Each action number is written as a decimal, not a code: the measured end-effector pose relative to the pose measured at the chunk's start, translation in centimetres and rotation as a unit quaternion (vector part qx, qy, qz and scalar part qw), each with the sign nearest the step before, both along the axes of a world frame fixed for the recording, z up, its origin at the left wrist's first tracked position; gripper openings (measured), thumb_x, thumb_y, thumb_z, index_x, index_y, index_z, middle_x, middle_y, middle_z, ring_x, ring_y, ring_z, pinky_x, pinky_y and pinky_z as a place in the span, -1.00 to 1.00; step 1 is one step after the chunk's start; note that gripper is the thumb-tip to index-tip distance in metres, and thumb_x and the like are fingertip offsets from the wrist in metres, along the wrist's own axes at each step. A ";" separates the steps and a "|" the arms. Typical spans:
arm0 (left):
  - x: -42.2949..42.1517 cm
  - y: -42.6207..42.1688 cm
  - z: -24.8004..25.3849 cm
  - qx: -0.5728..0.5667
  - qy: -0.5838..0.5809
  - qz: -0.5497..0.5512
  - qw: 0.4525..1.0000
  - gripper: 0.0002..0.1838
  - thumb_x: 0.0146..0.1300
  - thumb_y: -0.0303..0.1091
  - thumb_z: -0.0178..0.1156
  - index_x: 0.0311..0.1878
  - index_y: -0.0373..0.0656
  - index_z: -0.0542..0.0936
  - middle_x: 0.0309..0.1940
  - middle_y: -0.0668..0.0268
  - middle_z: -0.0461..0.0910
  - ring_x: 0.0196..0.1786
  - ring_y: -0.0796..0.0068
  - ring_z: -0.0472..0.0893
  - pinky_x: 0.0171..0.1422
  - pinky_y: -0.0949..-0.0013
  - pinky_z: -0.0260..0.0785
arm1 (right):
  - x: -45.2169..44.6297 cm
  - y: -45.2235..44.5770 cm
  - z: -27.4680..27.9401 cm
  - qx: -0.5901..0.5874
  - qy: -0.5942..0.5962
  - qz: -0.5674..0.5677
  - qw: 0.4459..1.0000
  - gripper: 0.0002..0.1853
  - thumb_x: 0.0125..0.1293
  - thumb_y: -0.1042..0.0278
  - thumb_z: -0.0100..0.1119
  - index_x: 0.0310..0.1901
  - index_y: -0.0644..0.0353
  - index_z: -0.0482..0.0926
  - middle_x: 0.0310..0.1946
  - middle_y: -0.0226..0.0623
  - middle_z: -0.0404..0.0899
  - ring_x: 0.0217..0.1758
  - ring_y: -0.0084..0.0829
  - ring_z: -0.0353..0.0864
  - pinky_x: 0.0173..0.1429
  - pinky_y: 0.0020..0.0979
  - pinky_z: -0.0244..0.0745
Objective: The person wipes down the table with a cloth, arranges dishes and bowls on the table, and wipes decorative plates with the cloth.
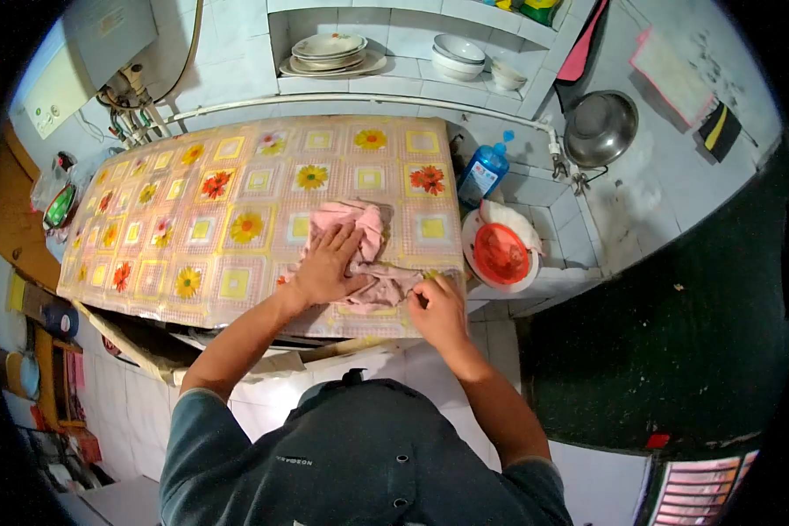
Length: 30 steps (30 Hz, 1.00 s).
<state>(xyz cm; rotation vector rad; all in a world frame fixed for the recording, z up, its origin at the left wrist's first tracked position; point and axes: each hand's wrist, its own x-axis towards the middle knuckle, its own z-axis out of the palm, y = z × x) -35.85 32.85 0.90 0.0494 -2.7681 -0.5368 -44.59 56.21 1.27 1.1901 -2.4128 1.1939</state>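
My left hand (327, 266) lies flat with its fingers stretched out, pressing on a crumpled pink cloth (379, 291). Part of the cloth bunches up beyond the fingertips, and another part trails toward the right. At that trailing end, by the table's right edge, my right hand (440, 309) has its fingers curled in and seems to pinch the cloth; the fingertips are partly hidden. Under both hands is a flower-patterned plastic tablecloth (276, 197) with yellow and red blooms.
Right of the table stand a blue bottle (485, 174) and a red basin (502, 255) in a tiled sink area. A metal basin (602, 129) hangs near the taps. Stacked plates (329, 51) and bowls (458, 57) fill a wall shelf. A water heater (74, 61) hangs upper left.
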 end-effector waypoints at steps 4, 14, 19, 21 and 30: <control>-0.1 1.6 0.1 0.014 -0.005 0.004 1.000 -0.36 0.18 -0.11 0.26 0.31 -0.14 0.41 0.34 0.03 0.34 0.37 -0.15 0.28 0.44 0.00 0.14 | -0.8 0.4 0.1 0.024 -0.035 0.036 0.998 -0.89 0.07 0.45 0.27 -0.41 0.21 0.52 -0.35 -0.08 0.51 -0.25 0.00 0.51 -0.15 -0.08 0.41; 0.1 2.3 -0.4 0.044 0.037 0.032 0.998 -0.46 0.23 -0.17 0.23 0.27 -0.11 0.47 0.29 0.09 0.41 0.36 -0.10 0.30 0.42 0.02 0.17 | -3.9 2.4 3.0 0.087 -0.194 0.178 0.961 -0.89 0.16 0.43 0.20 -0.28 0.23 0.58 -0.28 -0.08 0.54 -0.19 -0.01 0.54 -0.11 -0.11 0.45; -0.1 1.8 -1.5 0.154 0.044 0.034 0.986 -0.54 0.31 -0.21 0.18 0.25 -0.11 0.48 0.20 0.09 0.49 0.32 0.03 0.36 0.37 0.13 0.23 | -10.8 -0.3 4.3 0.105 0.001 0.130 0.986 -0.83 0.22 0.34 0.20 -0.20 0.20 0.61 -0.23 -0.09 0.62 -0.09 -0.01 0.60 -0.03 -0.13 0.49; -0.9 0.9 -0.7 0.206 0.069 0.030 0.976 -0.59 0.35 -0.22 0.14 0.22 -0.12 0.49 0.11 0.12 0.56 0.23 0.10 0.46 0.30 0.18 0.31 | -15.3 -2.5 2.4 0.134 -0.011 0.118 0.984 -0.82 0.20 0.32 0.23 -0.20 0.20 0.61 -0.23 -0.07 0.62 -0.09 0.00 0.60 -0.02 -0.12 0.49; -6.0 1.2 2.5 0.766 -0.080 -0.115 0.627 -0.53 0.47 0.08 -0.11 0.07 -0.14 0.51 -0.11 0.20 0.59 -0.06 0.32 0.59 0.01 0.24 0.47 | -19.0 -5.1 0.5 0.255 -0.096 0.087 0.958 -0.68 0.07 0.47 0.33 -0.09 0.25 0.57 -0.22 -0.03 0.63 -0.17 -0.18 0.64 -0.11 -0.25 0.49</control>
